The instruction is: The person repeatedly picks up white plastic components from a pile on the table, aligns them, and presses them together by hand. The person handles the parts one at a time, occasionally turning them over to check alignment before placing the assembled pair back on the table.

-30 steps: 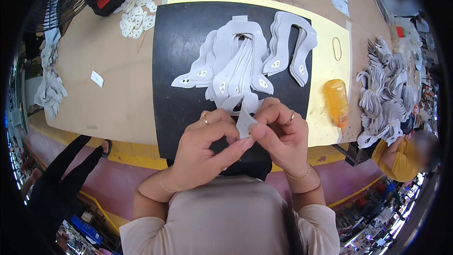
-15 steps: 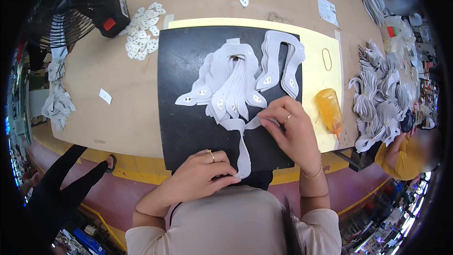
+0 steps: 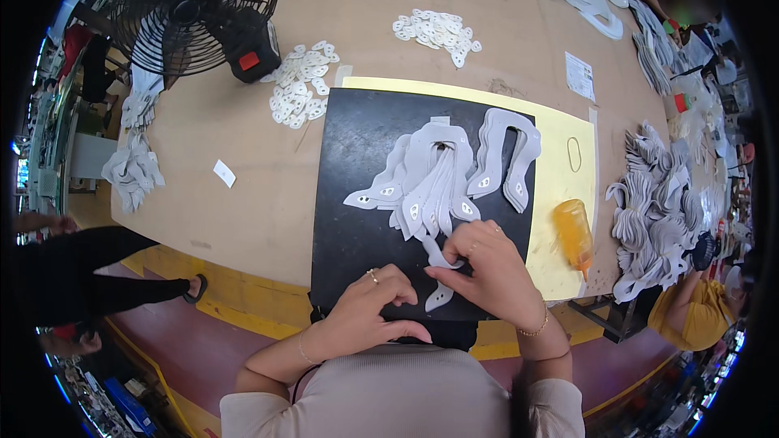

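My right hand [image 3: 497, 272] pinches a pale grey U-shaped fabric piece [image 3: 434, 251], which bends beneath its thumb. One end of that piece, with two small holes, hangs toward me. My left hand [image 3: 369, 312] is beside it, thumb apart from the curled fingers, with nothing visible in it. Just beyond lies a fanned stack of similar grey pieces [image 3: 445, 142], with small white holed patches at their tips. A second neat stack [image 3: 495, 126] lies to its right. Both rest on a black mat [image 3: 353, 138].
Two piles of small white holed patches [image 3: 438, 32] lie at the back. A black fan [image 3: 195, 12] stands back left. On the yellow sheet [image 3: 560, 146] are an orange glue bottle [image 3: 574, 235] and a rubber band [image 3: 574, 154]. Bundled grey pieces [image 3: 657, 211] fill the right side.
My left hand has let go of the piece's near end, and its thumb has spread. My right hand has turned over the piece, bending it. The whole view has shifted.
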Action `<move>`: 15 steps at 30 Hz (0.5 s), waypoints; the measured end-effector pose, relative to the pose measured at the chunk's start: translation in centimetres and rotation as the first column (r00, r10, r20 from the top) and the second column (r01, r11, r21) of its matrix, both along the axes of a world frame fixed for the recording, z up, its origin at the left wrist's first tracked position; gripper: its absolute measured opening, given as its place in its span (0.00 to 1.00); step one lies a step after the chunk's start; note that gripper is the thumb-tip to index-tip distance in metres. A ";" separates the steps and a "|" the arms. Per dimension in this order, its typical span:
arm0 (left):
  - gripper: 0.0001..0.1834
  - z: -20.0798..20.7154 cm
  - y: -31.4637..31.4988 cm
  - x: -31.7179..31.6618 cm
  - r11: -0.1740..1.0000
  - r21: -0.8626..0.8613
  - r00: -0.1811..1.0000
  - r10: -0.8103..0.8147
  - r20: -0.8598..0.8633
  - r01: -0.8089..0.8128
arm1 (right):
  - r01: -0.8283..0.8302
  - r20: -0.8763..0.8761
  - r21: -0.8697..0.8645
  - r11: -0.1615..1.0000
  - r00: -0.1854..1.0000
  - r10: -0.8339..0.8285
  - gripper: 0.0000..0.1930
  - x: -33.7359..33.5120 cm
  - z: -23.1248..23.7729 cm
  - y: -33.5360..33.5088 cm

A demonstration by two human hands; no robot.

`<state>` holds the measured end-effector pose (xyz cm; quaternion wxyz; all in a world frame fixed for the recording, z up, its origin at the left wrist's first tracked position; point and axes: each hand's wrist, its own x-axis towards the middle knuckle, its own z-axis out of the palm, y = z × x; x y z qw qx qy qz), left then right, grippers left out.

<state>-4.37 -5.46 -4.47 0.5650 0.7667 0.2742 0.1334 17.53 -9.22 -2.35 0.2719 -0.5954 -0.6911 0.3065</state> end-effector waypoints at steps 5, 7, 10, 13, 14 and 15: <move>0.25 -0.2 -0.3 1.3 0.971 -0.137 0.956 0.221 0.195 -0.197 | 0.060 -0.048 0.088 0.994 0.997 -0.056 0.12 -2.2 0.2 -1.9; 0.22 -0.4 -0.3 1.1 0.925 -0.296 0.949 0.285 0.136 -0.236 | 0.005 -0.052 0.099 0.995 0.999 0.000 0.16 -2.9 0.4 -2.2; 0.17 -0.7 0.0 0.9 0.883 -0.376 0.947 0.319 0.038 -0.282 | -0.013 -0.214 0.077 0.997 0.976 0.029 0.21 -3.2 0.8 -2.3; 0.10 0.7 1.2 1.0 0.951 -0.258 0.981 0.189 0.044 -0.171 | -0.104 -0.287 -0.089 0.991 0.955 0.074 0.21 -0.6 1.0 -2.9; 0.09 1.5 1.6 1.0 0.977 -0.186 0.994 0.107 -0.006 -0.106 | -0.120 -0.276 -0.106 0.987 0.957 0.087 0.21 0.0 0.9 -3.0; 0.08 1.9 1.8 1.2 0.995 -0.098 0.999 0.033 0.014 -0.032 | 0.051 -0.330 -0.231 0.972 0.935 -0.128 0.21 0.3 2.3 -3.0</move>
